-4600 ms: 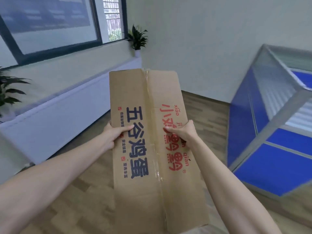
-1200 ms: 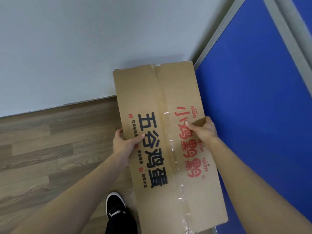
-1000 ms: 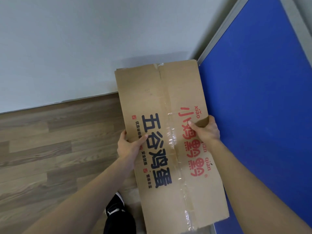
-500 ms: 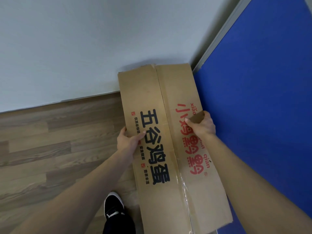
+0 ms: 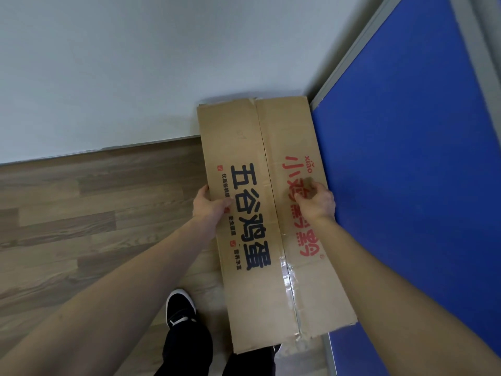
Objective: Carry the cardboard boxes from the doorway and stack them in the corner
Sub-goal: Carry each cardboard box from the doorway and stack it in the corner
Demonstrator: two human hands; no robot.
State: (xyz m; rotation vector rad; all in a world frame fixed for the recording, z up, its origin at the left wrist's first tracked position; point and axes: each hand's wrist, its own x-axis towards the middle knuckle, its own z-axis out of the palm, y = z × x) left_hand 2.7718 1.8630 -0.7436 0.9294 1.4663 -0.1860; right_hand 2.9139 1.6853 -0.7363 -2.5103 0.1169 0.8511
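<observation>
A long brown cardboard box (image 5: pixel 260 137) with dark blue and red printed characters and a taped centre seam lies lengthwise in front of me, its far end in the corner between the white wall and the blue partition. My left hand (image 5: pixel 210 208) grips its left edge, thumb on top. My right hand (image 5: pixel 317 199) holds its right edge close to the partition, fingers curled on the top face. The box's underside and what it rests on are hidden.
A white wall (image 5: pixel 135 63) runs along the back and a blue partition panel (image 5: pixel 406 172) with a grey metal frame stands on the right. Wood-pattern floor (image 5: pixel 81 213) spreads to the left. My black shoe (image 5: pixel 180 308) and dark trouser legs are below the box.
I walked from the open room to the corner with the box. Over the last second the box dropped lower and slid toward the corner; my right fingers curled more onto its top.
</observation>
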